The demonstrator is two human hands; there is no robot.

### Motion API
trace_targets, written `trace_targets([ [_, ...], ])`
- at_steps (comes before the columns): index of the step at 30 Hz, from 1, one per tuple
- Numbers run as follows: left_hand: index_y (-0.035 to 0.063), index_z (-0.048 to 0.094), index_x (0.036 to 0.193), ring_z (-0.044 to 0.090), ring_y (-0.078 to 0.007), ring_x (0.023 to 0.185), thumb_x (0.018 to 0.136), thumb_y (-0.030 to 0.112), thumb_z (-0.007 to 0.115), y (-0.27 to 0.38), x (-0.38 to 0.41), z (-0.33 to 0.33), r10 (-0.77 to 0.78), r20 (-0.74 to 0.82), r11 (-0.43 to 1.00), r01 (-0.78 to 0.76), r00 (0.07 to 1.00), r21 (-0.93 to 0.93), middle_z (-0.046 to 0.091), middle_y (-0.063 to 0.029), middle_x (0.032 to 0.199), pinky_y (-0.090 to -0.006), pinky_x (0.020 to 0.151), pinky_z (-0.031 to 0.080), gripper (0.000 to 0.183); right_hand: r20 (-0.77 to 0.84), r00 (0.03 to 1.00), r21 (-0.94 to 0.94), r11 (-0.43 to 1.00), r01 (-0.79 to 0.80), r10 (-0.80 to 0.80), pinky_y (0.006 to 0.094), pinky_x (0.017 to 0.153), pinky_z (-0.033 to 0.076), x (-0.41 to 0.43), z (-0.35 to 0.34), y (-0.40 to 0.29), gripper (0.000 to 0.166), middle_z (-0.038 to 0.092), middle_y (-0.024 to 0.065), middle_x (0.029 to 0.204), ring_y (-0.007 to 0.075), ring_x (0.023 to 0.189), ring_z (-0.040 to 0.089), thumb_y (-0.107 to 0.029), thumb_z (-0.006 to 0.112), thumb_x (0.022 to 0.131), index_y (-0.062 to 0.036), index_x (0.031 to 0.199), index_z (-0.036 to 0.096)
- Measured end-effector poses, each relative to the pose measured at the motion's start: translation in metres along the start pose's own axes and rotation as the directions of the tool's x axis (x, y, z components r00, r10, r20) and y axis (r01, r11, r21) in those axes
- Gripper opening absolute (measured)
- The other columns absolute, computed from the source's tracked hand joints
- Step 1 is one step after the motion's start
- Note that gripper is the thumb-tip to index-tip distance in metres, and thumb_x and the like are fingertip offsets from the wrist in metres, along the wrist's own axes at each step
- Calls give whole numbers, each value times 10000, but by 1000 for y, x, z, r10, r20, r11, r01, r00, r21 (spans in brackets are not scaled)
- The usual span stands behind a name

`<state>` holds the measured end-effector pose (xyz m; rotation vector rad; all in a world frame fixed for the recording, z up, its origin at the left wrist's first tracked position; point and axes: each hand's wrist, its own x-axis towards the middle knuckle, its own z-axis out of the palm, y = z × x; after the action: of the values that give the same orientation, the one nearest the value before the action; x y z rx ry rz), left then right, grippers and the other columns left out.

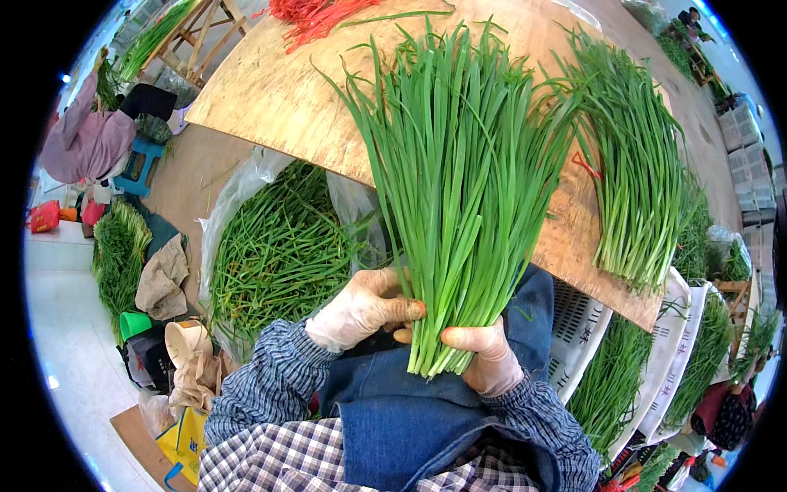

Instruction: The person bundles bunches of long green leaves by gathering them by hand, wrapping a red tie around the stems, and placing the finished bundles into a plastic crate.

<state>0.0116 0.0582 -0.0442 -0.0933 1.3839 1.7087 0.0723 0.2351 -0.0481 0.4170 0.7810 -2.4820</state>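
A thick bunch of green garlic chives (pixel 458 184) stands fanned out before me, its pale cut ends near my lap and its leaf tips over the wooden board. My left hand (pixel 369 307), in a thin whitish glove, grips the left side of the stems near the base. Around the lower right of the same stems closes my gloved right hand (pixel 486 353), thumb across the front. The fingers behind the bunch are mostly hidden. On the board's right side lies a second chive bunch (pixel 636 178), with a red tie (pixel 586 165) at its left edge.
The wooden board (pixel 276 92) bears red ties (pixel 313 18) at its far edge. Below its left side sits a plastic-lined container of loose chives (pixel 283 252). White crates (pixel 575 335) with chives stand at the right. A person (pixel 92 132) is beside a blue stool (pixel 140 166).
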Motion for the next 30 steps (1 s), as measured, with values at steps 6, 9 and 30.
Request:
trace_targets([
  [6, 27, 578, 1103, 563, -103, 825, 742, 185, 715, -26, 13, -8, 115, 44, 993, -116, 992, 2, 617, -40, 944, -231, 744, 459, 417, 24, 996, 90, 992, -89, 87, 428, 754, 541, 1, -10, 4, 538, 605, 159, 1018, 291, 894, 614, -104, 700, 669, 45, 1147, 500],
  [9, 10, 531, 1150, 548, -87, 693, 761, 159, 674, -15, 5, -3, 69, -15, 993, -67, 997, 99, 606, -44, 874, -206, 617, 455, 441, -53, 998, 2, 1000, -28, 29, 402, 717, 554, -1, -9, 9, 528, 607, 174, 994, 284, 856, 629, -92, 705, 651, 49, 1121, 509],
  [30, -39, 384, 1278, 568, -111, 755, 847, 171, 595, -25, -16, 10, 149, -225, 979, -175, 963, -103, 584, -90, 1020, -223, 618, 474, 523, -144, 988, -45, 998, 53, -59, 338, 745, 515, -2, -4, 16, 492, 624, 134, 977, 232, 838, 621, -80, 710, 661, 34, 1103, 528],
])
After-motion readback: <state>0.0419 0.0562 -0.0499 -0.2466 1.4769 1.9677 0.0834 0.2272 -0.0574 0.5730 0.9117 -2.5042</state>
